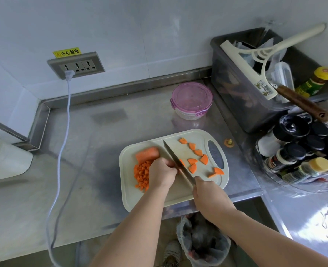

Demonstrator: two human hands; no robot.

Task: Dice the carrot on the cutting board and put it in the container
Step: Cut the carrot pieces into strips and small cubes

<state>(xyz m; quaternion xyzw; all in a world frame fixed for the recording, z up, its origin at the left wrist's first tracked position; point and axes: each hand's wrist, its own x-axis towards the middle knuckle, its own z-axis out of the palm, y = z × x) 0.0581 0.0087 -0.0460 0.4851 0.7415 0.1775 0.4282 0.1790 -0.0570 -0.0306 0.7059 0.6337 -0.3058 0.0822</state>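
Right hand (204,189) grips the knife (171,154), its blade running diagonally up-left across the board (130,193). Left hand (162,173) crowds in on the blade's left, fingers curled down on a slice (182,162) that barely peeks past the steel. Dice (142,175) and an uncut chunk (147,153) lie left of the blade, half-moons (193,161) right, and the container (191,100) sits well beyond, lid on.

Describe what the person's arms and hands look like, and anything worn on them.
Both forearms are bare up to the frame edge: no sleeves show. The left hand and right hand wear no gloves, and no watch, bracelet or ring shows.
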